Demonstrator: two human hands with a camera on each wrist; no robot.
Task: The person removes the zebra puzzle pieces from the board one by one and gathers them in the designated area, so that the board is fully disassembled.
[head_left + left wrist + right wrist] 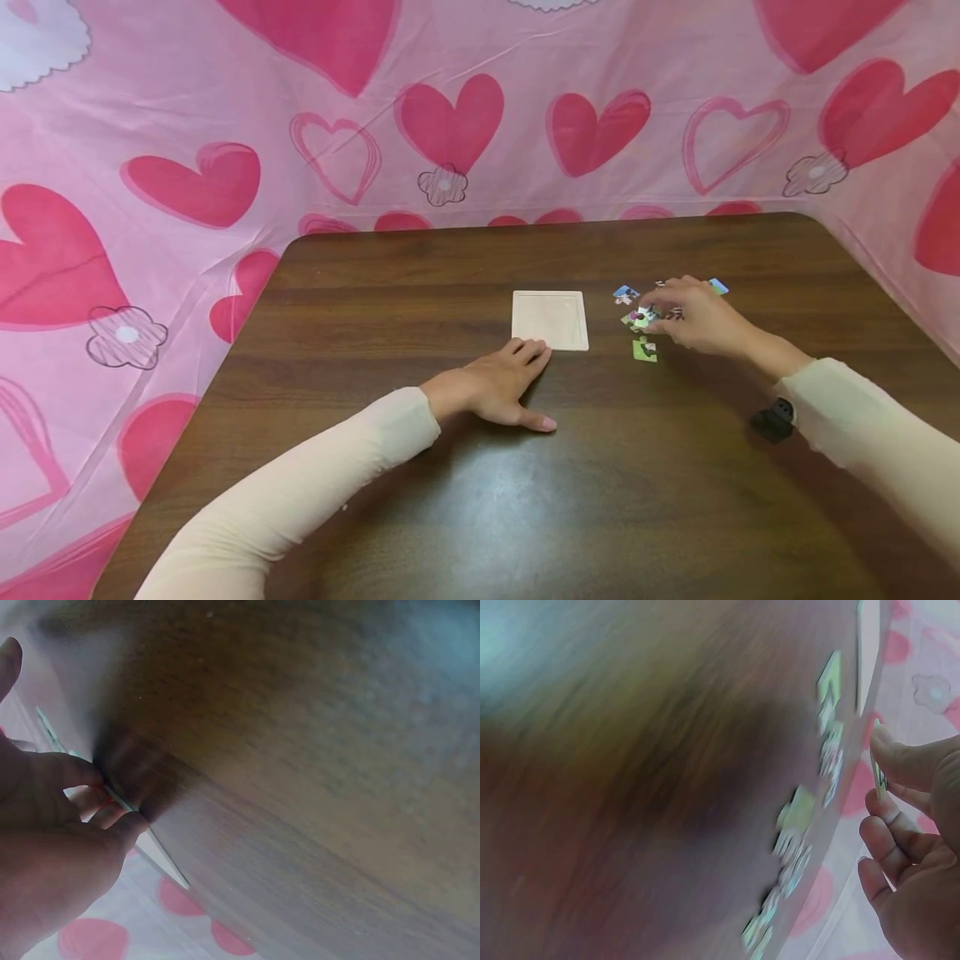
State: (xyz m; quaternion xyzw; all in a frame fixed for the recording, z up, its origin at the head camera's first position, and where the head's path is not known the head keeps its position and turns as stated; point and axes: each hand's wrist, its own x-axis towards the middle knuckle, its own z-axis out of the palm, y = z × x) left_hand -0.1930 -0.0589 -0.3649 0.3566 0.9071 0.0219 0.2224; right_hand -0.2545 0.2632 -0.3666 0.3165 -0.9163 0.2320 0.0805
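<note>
A square, pale wooden puzzle tray (pixel 550 322) with a raised rim lies on the table with no pieces in it. My left hand (pixel 504 385) rests at its near left corner, fingers spread, thumb out on the tabletop. The left wrist view shows those fingertips (pixel 132 823) against the tray's thin edge (pixel 169 862). To the right of the tray, my right hand (pixel 699 318) is over loose jigsaw pieces. It pinches one jigsaw piece (pixel 878 761) between thumb and fingers, raised off the table and seen nearly edge-on in the right wrist view.
Several printed jigsaw pieces lie around the right hand, among them a green one (pixel 644 350) nearest me and blue ones (pixel 625 294) (pixel 718 287) farther back. The brown wooden table (pixel 390 283) meets a pink heart-patterned cloth (pixel 517 150) at its back and sides.
</note>
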